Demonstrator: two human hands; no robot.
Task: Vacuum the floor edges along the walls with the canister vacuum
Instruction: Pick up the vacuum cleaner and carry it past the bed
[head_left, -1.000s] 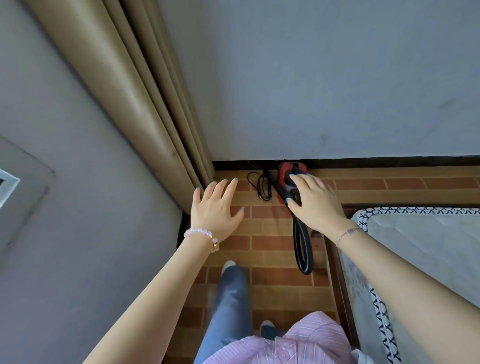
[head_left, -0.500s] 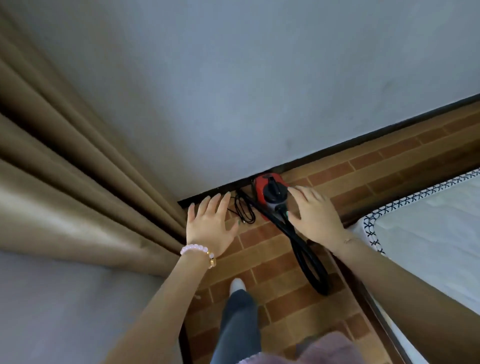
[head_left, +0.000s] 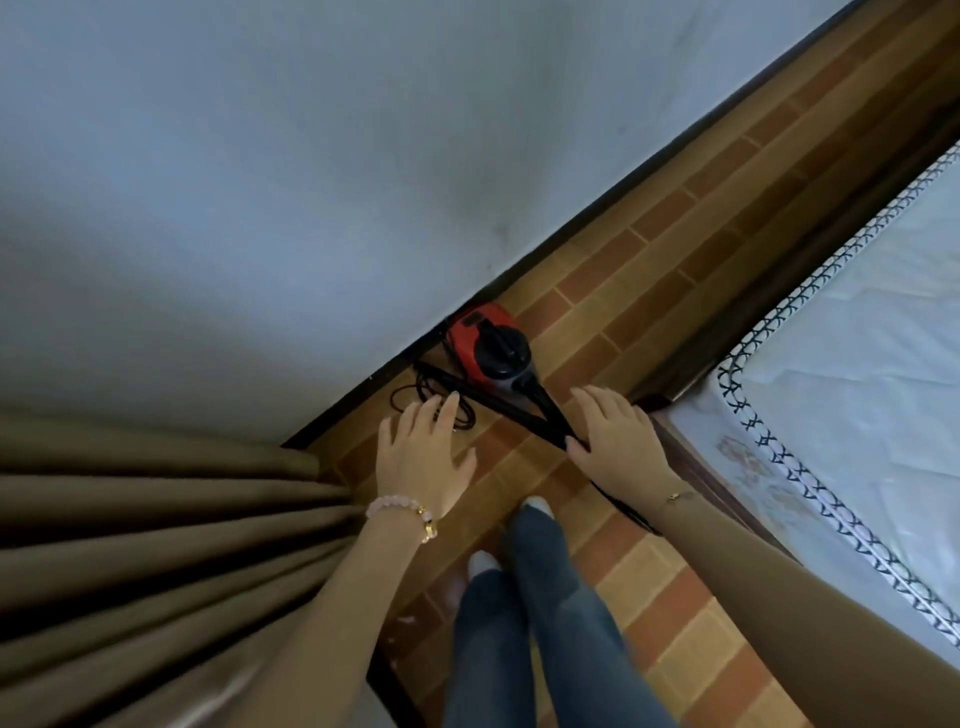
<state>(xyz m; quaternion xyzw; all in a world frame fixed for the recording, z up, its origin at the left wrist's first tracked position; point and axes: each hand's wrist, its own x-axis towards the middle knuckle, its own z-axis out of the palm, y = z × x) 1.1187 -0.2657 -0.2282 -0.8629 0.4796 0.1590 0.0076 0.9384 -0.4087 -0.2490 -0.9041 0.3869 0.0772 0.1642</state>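
A small red and black canister vacuum (head_left: 488, 345) stands on the brick-patterned floor against the dark baseboard (head_left: 613, 187) of a grey wall. Its black hose (head_left: 524, 418) runs from the canister toward me and passes under my right hand (head_left: 615, 441), whose fingers are stretched out over it; whether they touch it I cannot tell. My left hand (head_left: 423, 457), with a bead bracelet, hovers open with spread fingers over a coiled black cord (head_left: 441, 405) left of the vacuum.
Beige curtains (head_left: 145, 545) hang at the left, reaching the floor corner. A bed with a white mattress (head_left: 857, 395) and dark wooden frame closes off the right side. My legs in blue jeans (head_left: 535, 613) stand on the narrow floor strip between them.
The view has tilted and come closer to the floor. Both hands have dropped lower toward the hose and cord; the right hand moved off the canister onto the hose.
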